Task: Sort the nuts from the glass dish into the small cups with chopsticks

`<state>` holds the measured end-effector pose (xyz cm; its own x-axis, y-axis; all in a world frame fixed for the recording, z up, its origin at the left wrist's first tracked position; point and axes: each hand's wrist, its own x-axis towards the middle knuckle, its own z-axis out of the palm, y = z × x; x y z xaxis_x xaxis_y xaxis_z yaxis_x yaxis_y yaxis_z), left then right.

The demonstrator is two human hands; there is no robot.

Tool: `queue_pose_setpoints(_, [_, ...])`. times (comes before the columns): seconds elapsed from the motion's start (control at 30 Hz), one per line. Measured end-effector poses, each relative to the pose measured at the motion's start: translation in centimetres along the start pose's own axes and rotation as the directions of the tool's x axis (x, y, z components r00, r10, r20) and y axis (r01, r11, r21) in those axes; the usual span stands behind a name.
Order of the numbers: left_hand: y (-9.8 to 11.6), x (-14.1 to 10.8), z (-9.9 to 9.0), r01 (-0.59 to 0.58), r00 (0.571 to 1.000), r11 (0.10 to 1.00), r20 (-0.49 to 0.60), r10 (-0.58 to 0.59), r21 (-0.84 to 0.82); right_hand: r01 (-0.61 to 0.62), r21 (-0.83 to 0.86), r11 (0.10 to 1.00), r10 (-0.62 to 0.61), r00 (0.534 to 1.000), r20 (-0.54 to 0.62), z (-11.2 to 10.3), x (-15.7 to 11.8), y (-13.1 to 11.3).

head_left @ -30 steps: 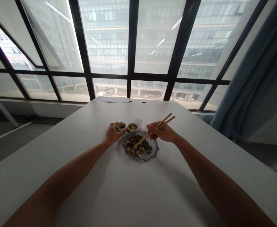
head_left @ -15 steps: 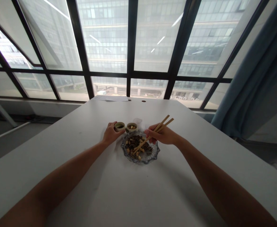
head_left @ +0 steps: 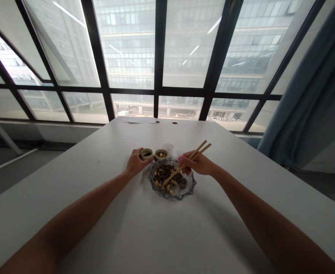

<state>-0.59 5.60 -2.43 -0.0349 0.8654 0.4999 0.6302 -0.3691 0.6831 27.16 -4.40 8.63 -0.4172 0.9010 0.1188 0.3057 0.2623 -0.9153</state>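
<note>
A scalloped glass bowl (head_left: 192, 188) stands on the white table, with dark seeds (head_left: 164, 171) and several pale nuts (head_left: 171, 192) in it. My right hand (head_left: 197, 163) is closed around a pair of wooden chopsticks (head_left: 175, 173), whose tips reach down among the seeds and nuts. Whether anything is between the tips is too small to tell. Behind the bowl on the left, my left hand (head_left: 137, 161) wraps round a small green-rimmed cup (head_left: 146, 158). Beside that cup stands a second small cup (head_left: 161, 158) holding pale pieces.
A clear plastic item (head_left: 168, 147) lies behind the second cup. Papers (head_left: 134, 120) rest at the table's (head_left: 98, 213) far edge, near two dark round spots. Windows rise beyond, and a blue curtain (head_left: 301, 95) hangs at the right.
The view has shifted slightly, so everything on the table appears a little lower and to the right. Both hands keep their holds, and the chopstick tips stay in the bowl.
</note>
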Motion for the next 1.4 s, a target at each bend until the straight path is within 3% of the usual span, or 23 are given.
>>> queue_pose_setpoints(0.67, [0.0,0.0,0.0,0.002,1.0,1.0,0.006,-0.002,0.005,0.027,-0.001,1.0,-0.027,0.997,-0.067,-0.1,-0.1,-0.2])
queue_pose_setpoints(1.07, [0.1,-0.3,0.0,-0.008,1.0,1.0,-0.016,0.008,0.007,0.031,-0.029,0.999,-0.031,0.999,-0.025,0.1,0.0,0.5])
queue_pose_setpoints(1.4, [0.1,-0.4,-0.1,-0.017,1.0,1.0,-0.019,0.017,0.01,0.001,0.001,1.0,-0.001,1.0,0.003,0.6,-0.3,-0.6])
